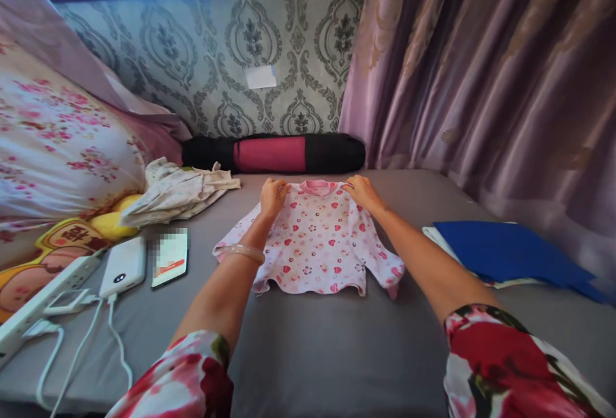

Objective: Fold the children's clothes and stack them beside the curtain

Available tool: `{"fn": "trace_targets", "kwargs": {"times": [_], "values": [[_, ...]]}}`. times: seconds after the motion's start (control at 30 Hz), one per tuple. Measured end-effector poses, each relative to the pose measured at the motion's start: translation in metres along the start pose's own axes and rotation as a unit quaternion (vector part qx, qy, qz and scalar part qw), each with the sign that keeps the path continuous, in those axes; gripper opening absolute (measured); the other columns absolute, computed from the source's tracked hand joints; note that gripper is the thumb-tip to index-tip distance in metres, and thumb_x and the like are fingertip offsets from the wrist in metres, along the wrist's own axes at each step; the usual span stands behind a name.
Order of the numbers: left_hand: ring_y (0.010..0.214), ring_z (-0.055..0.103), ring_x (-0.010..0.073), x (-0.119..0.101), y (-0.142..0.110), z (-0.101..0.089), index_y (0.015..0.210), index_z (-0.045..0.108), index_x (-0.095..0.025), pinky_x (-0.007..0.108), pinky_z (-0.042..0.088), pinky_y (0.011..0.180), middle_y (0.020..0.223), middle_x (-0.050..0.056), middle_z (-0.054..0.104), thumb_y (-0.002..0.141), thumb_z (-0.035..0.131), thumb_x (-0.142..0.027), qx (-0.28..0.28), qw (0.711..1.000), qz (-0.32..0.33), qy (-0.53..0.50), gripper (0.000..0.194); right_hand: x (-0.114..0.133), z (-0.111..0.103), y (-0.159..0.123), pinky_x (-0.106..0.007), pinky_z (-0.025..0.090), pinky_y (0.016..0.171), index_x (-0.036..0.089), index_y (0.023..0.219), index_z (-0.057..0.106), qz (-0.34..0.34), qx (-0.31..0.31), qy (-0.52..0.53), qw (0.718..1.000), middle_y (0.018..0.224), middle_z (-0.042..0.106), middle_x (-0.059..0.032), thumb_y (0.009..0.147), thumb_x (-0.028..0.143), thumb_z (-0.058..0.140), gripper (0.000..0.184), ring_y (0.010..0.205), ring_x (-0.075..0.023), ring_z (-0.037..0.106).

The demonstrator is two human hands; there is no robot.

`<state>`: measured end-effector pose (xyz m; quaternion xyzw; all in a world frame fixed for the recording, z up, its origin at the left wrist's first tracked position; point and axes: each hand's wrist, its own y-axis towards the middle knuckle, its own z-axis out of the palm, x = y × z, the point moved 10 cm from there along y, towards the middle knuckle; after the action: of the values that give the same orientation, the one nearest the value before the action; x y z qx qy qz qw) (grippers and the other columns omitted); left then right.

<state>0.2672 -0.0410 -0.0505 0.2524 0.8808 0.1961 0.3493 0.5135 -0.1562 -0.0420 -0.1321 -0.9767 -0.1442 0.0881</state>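
A small pink-and-white child's top (315,244) with hearts and flowers lies flat on the grey bed sheet (327,354), its pink collar toward the wall. My left hand (273,196) grips the top's left shoulder with curled fingers. My right hand (362,192) pinches the right shoulder beside the collar. A clear bangle sits on my left wrist.
A crumpled cream garment (176,193) lies left of the top. A black and pink roll (274,153) rests against the wall. A white power bank (124,266), a phone (170,257) and cables lie at the left. A blue folder (510,254) sits at the right, curtains behind it.
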Motion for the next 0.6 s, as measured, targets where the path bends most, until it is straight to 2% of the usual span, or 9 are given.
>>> {"fn": "trace_targets", "kwargs": {"times": [0.27, 0.6], "values": [[0.088, 0.055, 0.0221, 0.014, -0.001, 0.026, 0.095, 0.073, -0.019, 0.034, 0.043, 0.085, 0.087, 0.008, 0.056, 0.089, 0.05, -0.035, 0.005, 1.0, -0.003, 0.012, 0.028, -0.018, 0.038, 0.013, -0.025, 0.04, 0.085, 0.016, 0.109, 0.07, 0.005, 0.029, -0.011, 1.0, 0.11, 0.066, -0.0124, 0.097, 0.033, 0.045, 0.032, 0.103, -0.0214, 0.059], [0.092, 0.053, 0.0232, 0.035, 0.013, 0.06, 0.096, 0.073, -0.019, 0.034, 0.041, 0.086, 0.089, 0.009, 0.056, 0.09, 0.048, -0.032, 0.049, 0.998, -0.003, 0.044, 0.029, -0.029, 0.077, 0.038, -0.024, 0.04, 0.085, 0.018, 0.107, 0.069, 0.019, 0.071, -0.022, 0.997, 0.113, 0.065, -0.011, 0.098, 0.035, 0.043, 0.033, 0.106, -0.021, 0.058]]}}
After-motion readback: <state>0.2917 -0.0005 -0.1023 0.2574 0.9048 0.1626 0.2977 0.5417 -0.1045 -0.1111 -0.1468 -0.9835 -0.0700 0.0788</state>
